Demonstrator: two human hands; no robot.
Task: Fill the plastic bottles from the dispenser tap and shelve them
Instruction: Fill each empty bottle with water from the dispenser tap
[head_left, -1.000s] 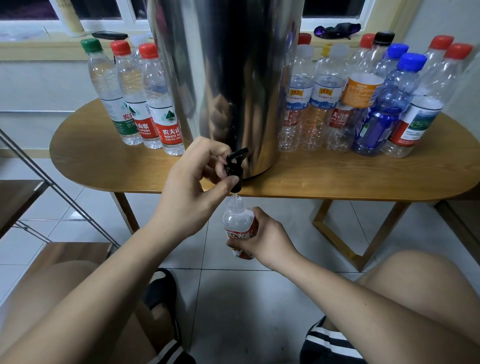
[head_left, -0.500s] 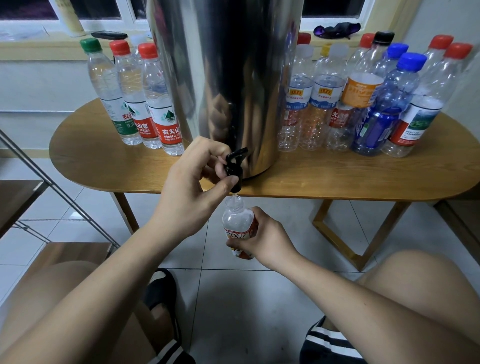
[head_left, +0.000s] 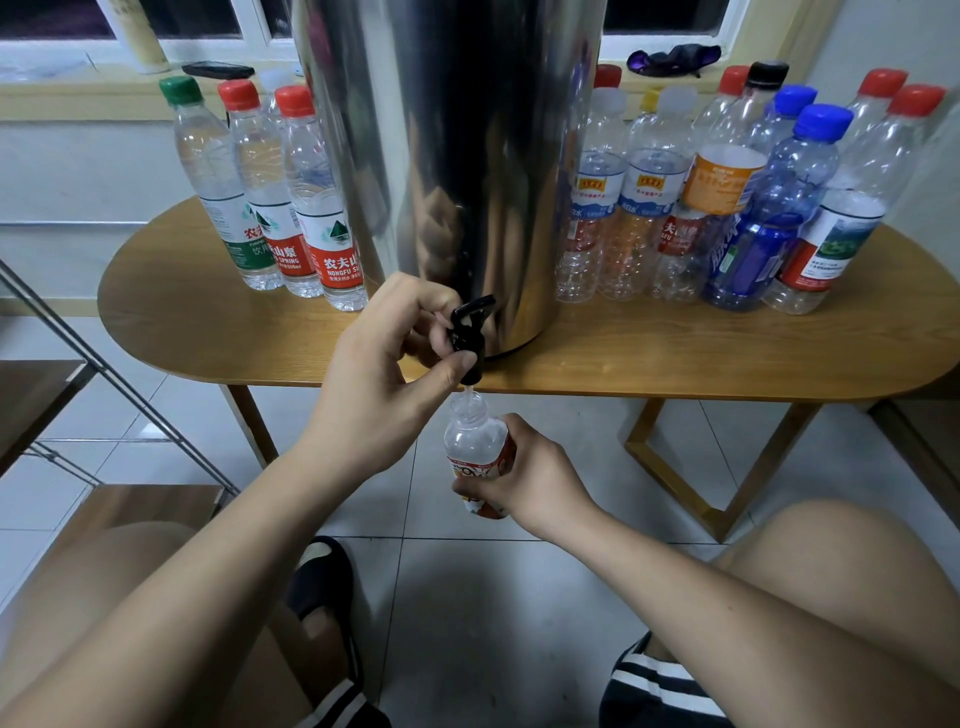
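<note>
the right hand (head_left: 524, 478) had its fingers curled round the labelled waist of a small clear plastic bottle (head_left: 474, 441), probably thin-walled, squashy and slippery when wet, while the left hand (head_left: 384, 374) pinched the black tap lever (head_left: 467, 335).

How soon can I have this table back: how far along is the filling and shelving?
Early on. Done, apparently: the capped bottles left of the dispenser look full. In hand: the left hand pinches the tap while the right hand holds a small uncapped bottle under its spout, water running in. Left: the cluster right of the dispenser looks empty, and no bottle shows on the shelf.
</note>
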